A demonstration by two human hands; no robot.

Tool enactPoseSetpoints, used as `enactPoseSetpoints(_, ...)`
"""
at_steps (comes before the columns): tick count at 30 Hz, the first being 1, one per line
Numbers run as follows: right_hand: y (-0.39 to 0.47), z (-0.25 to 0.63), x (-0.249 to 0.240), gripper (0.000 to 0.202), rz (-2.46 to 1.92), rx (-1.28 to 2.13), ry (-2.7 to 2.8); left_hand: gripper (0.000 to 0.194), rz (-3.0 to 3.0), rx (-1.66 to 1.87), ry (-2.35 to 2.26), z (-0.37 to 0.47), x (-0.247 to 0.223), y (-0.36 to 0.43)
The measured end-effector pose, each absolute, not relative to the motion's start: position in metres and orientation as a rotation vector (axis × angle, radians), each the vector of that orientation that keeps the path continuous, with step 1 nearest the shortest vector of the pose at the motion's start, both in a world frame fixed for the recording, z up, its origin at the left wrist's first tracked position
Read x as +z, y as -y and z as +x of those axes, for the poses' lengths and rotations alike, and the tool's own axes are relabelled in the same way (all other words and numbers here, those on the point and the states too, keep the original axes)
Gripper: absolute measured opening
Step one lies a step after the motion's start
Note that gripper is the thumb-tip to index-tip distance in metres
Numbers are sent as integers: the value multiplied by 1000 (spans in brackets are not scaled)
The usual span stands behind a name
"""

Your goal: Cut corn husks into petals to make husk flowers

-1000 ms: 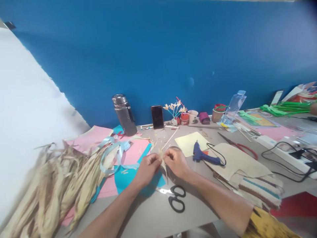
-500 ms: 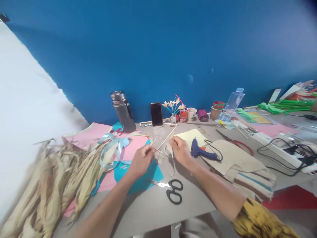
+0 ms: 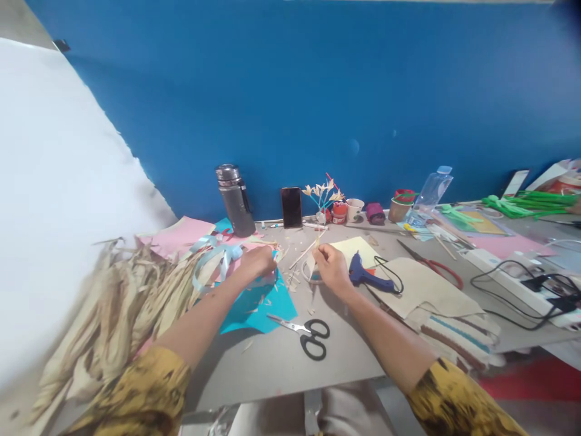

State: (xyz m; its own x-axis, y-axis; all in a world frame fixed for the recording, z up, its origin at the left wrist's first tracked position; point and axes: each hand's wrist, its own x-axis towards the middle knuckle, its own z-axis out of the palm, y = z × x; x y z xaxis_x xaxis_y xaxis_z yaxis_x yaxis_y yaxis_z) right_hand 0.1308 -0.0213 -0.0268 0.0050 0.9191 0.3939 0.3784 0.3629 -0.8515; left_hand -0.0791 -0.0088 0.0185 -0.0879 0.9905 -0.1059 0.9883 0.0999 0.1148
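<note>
My right hand (image 3: 333,270) pinches a small pale piece of corn husk (image 3: 311,264) above the table, just behind a roll of tape. My left hand (image 3: 258,261) is over the left side, fingers curled together at the edge of a blue paper sheet (image 3: 254,306); what lies in them, if anything, is hidden. Pale scraps (image 3: 293,280) are strewn between the hands. Nearer to me, a pair of black-handled scissors (image 3: 313,339) rests partly on the blue sheet. A blue glue gun (image 3: 370,275) lies right of my right hand.
Dried corn husks (image 3: 122,303) pile up at the left. Along the wall stand a flask (image 3: 236,203), a phone (image 3: 291,207), husk flowers (image 3: 322,197), a paper cup (image 3: 354,210) and a plastic bottle (image 3: 431,194). Folded cloth (image 3: 438,287) and a power strip (image 3: 508,278) are at the right.
My left hand has moved away to the left from the middle, apart from my right hand. My right hand stays near the same spot with the husk piece. The view has shifted slightly.
</note>
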Motion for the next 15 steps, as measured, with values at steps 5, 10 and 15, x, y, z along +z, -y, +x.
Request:
enactPoseSetpoints(5, 19, 131, -28, 29, -1215, 629, 1595, 16, 1957, 105, -2288, -90, 24, 6)
enactPoseSetpoints(10, 19, 130, -26, 30, -1234, 635, 1585, 11, 2023, 195, -2061, -64, 13, 20)
enactPoseSetpoints(15, 17, 132, -28, 29, -1272, 616, 1592, 7, 2023, 269, -1917, -36, -10, 33)
